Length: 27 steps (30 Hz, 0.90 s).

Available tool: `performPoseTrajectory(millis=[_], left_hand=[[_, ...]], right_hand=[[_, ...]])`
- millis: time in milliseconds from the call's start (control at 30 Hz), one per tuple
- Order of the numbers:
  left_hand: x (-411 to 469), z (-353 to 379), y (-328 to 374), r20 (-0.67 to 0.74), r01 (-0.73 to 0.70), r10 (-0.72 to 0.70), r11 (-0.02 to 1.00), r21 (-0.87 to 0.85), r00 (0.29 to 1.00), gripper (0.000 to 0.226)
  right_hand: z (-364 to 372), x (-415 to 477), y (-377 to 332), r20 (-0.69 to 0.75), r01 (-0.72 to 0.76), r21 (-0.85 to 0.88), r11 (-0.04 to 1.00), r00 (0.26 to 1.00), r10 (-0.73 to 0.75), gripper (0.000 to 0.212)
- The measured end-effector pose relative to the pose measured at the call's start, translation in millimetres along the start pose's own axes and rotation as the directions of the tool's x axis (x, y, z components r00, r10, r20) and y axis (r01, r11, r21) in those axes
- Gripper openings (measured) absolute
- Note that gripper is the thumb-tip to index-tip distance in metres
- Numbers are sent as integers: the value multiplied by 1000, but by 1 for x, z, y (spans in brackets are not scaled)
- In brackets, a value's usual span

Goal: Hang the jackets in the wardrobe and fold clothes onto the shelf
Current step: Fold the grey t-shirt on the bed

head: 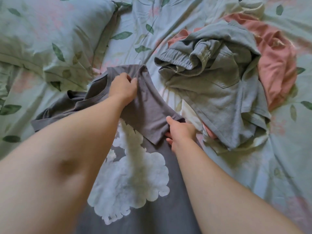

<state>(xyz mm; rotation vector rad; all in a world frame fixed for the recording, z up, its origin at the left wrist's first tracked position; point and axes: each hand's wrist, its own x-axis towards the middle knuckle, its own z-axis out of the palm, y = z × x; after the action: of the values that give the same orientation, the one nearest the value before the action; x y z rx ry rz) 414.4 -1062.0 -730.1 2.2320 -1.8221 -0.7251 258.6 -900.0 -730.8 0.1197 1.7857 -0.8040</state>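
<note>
One dark T-shirt (pixel 168 208); right of it, one pale grey garment (pixel 219 85), one pink garment (pixel 276 65). Left hand (pixel 124 86) and right hand (pixel 181 132), arms outstretched, pinch its sleeve.

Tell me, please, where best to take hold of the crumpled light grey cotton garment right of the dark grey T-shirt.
Probably the elastic waistband of the crumpled light grey cotton garment, coming from the left. That thick gathered edge lies exposed on top, facing the floral sheet, so it should lift clear of the pink cloth beneath.
</note>
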Motion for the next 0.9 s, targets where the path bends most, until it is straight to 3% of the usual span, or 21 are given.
performPoseTrajectory(millis=[133,300,433,533,567,633,700,733,800,900], left_hand=[[-36,-20,-38,28,101,-103,992,73,994,34],[-58,-31,-62,136,199,-206,978,62,969,25],[-67,-32,-72,130,317,-303,943,-102,944,41],[-73,-28,-78,173,408,-370,846,-342,913,43],[-78,-29,-77,218,458,-402,772,-442,889,38],[-88,-30,-74,313,537,-442,607,-585,841,29],[-102,-30,-72,355,556,-443,500,-664,823,25],[-109,-26,-73,354,556,-452,470,-686,819,23],[-124,-20,-71,306,548,-492,482,-684,815,20],[-142,-10,-73,309,583,-519,529,-616,797,25]], right_hand=[[8,-14,21,73,-116,-145,983,989,128,25],[21,-34,43,224,-127,-191,973,960,169,12],[26,-40,48,219,-40,-233,972,971,92,10],[27,-46,43,163,59,-451,891,987,17,19],[27,-46,39,151,101,-570,815,988,-17,28],[28,-42,27,171,190,-844,501,982,-83,49],[34,-42,10,182,200,-963,183,977,-110,68],[38,-44,0,192,208,-974,91,969,-157,71],[49,-45,-23,275,273,-960,-53,902,-333,62],[74,-38,-54,526,463,-849,-253,711,-466,40]])
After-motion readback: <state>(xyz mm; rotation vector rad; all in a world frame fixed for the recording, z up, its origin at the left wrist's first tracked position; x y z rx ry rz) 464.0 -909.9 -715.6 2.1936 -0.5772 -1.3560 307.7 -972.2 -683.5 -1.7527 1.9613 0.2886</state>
